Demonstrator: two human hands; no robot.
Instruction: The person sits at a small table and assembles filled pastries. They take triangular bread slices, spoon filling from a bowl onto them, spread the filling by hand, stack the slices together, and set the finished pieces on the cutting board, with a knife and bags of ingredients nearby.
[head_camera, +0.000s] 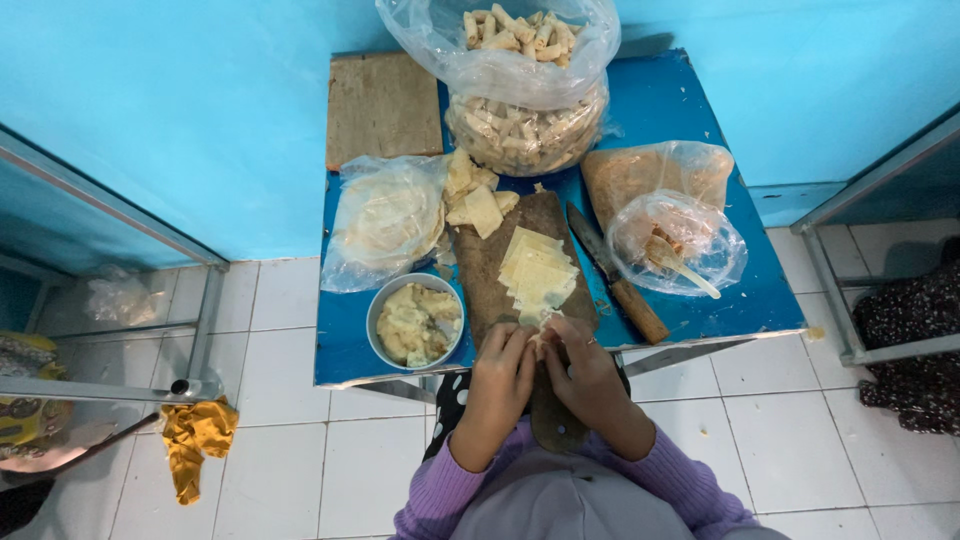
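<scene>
Hands (545, 365), bowl (380, 300) of filling (416, 325)

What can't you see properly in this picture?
- Head view: the small piece between the left hand and right hand is covered by the fingers.
- The near end of the wooden board lies under both hands.
- The knife blade tip slips under a plastic bag.
- The bowl filling is too small to identify.
</scene>
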